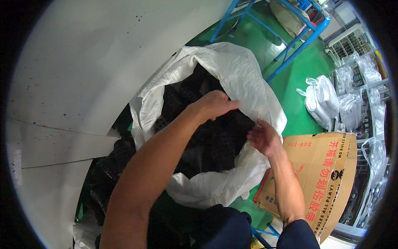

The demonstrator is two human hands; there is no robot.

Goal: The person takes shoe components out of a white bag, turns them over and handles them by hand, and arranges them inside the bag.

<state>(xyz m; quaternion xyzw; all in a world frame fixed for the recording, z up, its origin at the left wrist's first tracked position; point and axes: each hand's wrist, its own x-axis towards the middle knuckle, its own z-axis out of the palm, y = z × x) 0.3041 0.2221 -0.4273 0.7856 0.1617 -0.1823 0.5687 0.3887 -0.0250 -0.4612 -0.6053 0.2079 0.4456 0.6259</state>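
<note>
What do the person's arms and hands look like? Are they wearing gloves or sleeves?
No gloves: both the left hand and the right hand are bare, fingers uncovered. The forearms are bare too. A dark navy sleeve starts high on the right arm. No watch or rings show.

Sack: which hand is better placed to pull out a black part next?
Left, probably. The left hand hovers over the black parts inside the sack; the right hand is at the sack's rim.
</note>
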